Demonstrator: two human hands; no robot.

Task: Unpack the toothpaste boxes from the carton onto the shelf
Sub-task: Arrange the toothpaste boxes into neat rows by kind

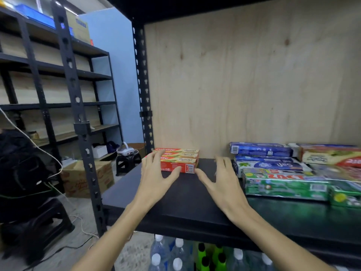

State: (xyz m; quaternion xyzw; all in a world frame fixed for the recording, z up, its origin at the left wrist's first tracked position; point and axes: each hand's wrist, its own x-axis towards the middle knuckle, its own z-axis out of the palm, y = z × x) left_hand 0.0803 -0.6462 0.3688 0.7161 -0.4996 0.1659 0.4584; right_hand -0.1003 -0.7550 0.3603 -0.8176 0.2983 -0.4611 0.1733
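Three red toothpaste boxes (179, 160) lie side by side at the back left of the black shelf (187, 202). My left hand (156, 173) is spread over their left end, fingers straight, thumb against the front box. My right hand (220, 177) hovers just right of the boxes with fingers spread, holding nothing; its thumb tip is close to the front box's right end. A brown carton (88, 178) stands on the floor to the left, behind the shelf post.
Blue, green and red toothpaste boxes (283, 173) are stacked on the shelf's right part. A plywood back panel (244, 85) closes the shelf. Water bottles (175, 255) stand on the level below. A black upright post (84, 133) rises at the left; other racks and stools beyond.
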